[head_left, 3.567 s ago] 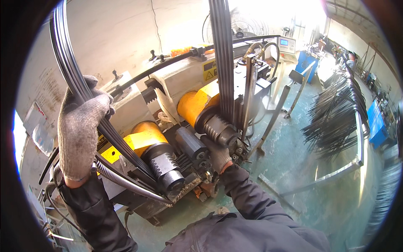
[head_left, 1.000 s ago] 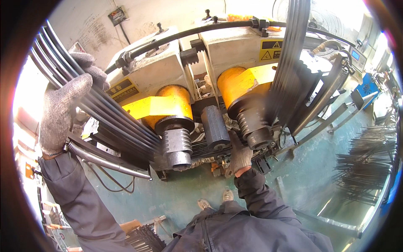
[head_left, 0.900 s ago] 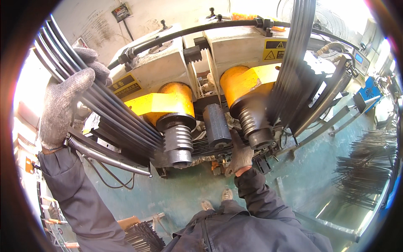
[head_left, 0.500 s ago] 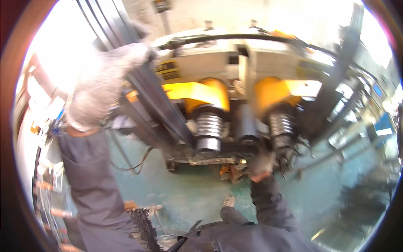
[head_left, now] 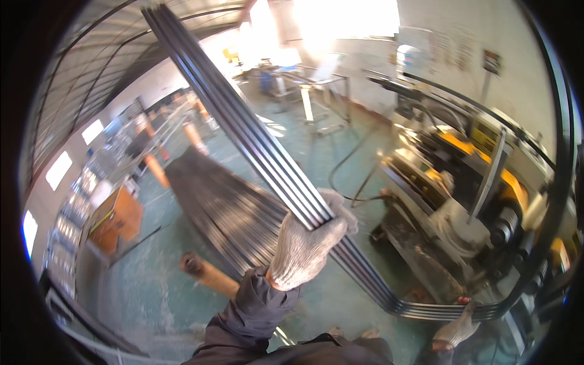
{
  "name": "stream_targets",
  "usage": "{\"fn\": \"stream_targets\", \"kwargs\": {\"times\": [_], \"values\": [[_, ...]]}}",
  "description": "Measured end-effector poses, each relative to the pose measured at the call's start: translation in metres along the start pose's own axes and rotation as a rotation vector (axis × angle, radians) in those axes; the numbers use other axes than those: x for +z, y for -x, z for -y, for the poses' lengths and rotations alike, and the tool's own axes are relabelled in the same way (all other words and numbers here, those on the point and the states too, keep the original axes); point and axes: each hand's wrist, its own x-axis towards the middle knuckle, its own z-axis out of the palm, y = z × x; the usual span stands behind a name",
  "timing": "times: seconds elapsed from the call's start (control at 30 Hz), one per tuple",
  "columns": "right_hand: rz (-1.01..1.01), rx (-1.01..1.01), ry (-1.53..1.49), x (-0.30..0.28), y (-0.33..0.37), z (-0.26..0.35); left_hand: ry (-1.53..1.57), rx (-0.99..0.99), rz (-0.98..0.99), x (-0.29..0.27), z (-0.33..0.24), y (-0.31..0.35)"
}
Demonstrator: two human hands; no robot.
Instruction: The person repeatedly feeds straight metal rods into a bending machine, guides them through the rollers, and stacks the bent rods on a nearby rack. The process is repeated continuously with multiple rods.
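Note:
My left hand [head_left: 309, 243], in a pale knitted glove, is closed around several long dark metal tubes [head_left: 237, 121] lying side by side. These slant from the upper left down past the hand, bend near the bottom right, and rise again along the right edge of the view. On the lower stretch between the bends, my right hand [head_left: 457, 328], also gloved, grips the same tubes from below, its fingertips showing at the upper side. Beyond the left hand, a large stack of dark metal lengths [head_left: 222, 204] rests low over the floor.
At the right stands a bending machine [head_left: 462, 201] with yellow parts and rollers, close to the tubes. A brown cylindrical post [head_left: 210, 275] is beside the left forearm. An orange-brown box [head_left: 118, 222] stands at the left, and a metal frame table [head_left: 322, 85] at the back.
The view has swung left, so the machine now sits at the right. The tubes have come away from its front. My right hand has moved from low at the machine onto the tubes.

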Motion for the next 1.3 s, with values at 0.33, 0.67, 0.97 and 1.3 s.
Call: {"fn": "stream_targets", "kwargs": {"times": [0.33,0.67,0.97,1.3], "values": [[0.842,0.056,0.138,0.067,0.169,-0.021,-0.126,0.142,-0.898,-0.121,-0.101,0.317],[1.318,0.047,0.14,0.1,0.397,-0.008,-0.107,0.36,-1.462,-0.167,-0.221,0.544],[1.582,0.044,-0.121,0.114,0.705,0.057,-0.137,0.674,-1.596,-0.263,-0.369,0.729],[1.991,-0.303,-0.709,0.097,1.093,0.332,0.16,1.159,-1.43,-0.369,-0.539,0.919]]}}
